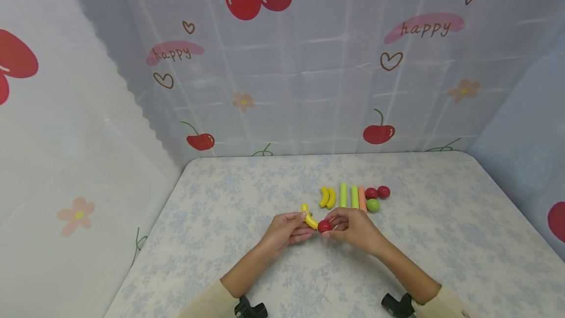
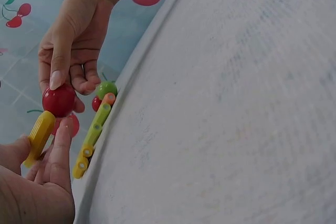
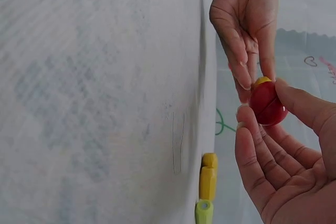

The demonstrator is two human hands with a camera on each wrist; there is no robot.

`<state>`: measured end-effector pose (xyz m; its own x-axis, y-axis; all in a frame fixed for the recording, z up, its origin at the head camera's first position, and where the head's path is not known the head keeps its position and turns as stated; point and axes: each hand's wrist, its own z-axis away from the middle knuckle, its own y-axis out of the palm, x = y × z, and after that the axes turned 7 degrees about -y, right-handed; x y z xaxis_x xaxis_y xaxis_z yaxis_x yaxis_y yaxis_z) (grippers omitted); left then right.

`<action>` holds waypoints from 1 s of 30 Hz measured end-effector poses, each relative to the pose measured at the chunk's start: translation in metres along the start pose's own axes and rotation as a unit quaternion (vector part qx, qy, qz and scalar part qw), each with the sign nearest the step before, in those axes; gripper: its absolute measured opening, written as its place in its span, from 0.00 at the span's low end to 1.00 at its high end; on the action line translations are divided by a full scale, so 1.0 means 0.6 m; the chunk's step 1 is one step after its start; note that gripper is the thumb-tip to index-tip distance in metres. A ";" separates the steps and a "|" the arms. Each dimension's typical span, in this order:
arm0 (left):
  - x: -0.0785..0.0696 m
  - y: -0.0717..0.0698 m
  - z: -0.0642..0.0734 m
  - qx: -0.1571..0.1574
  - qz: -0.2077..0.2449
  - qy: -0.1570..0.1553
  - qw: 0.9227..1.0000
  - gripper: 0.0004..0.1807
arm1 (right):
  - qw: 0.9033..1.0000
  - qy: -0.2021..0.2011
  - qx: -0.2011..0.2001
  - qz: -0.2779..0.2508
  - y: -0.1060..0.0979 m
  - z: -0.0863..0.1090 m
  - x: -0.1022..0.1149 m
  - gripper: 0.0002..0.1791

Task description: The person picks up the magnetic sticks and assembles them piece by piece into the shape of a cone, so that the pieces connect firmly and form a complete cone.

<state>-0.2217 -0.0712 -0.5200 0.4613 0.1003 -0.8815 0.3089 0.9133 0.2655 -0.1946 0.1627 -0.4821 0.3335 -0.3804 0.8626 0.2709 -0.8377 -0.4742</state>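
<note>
My left hand pinches a yellow curved toy rod between thumb and fingers. In my right hand, thumb and fingertips grip a shiny red ball. One end of the rod meets the ball, as the left wrist view shows with the yellow rod just below the red ball. Seen from the right wrist, the ball hides most of the rod, and only a bit of yellow shows behind it. Both hands are held above the front of the table.
Behind the hands on the patterned table lie two yellow curved rods, two light green straight rods and an orange rod. Two red balls and a green ball sit right of them. A printed curtain hangs behind.
</note>
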 end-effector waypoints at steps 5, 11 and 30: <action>0.003 0.008 0.009 0.017 0.003 -0.011 1.000 0.21 | 0.999 -0.016 -0.018 0.026 0.011 -0.001 0.006 0.17; 0.005 0.010 0.012 0.007 0.019 -0.018 1.000 0.19 | 0.998 -0.032 -0.024 0.051 0.023 -0.004 0.012 0.16; 0.014 -0.009 0.002 0.022 0.017 -0.005 1.000 0.19 | 0.986 -0.057 -0.020 0.153 -0.064 -0.048 0.006 0.09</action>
<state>-0.2186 -0.0759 -0.5285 0.4805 0.1273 -0.8677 0.3288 0.8911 0.3128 -0.2301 0.1825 -0.4557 0.4941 -0.5733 0.6536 0.1073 -0.7058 -0.7002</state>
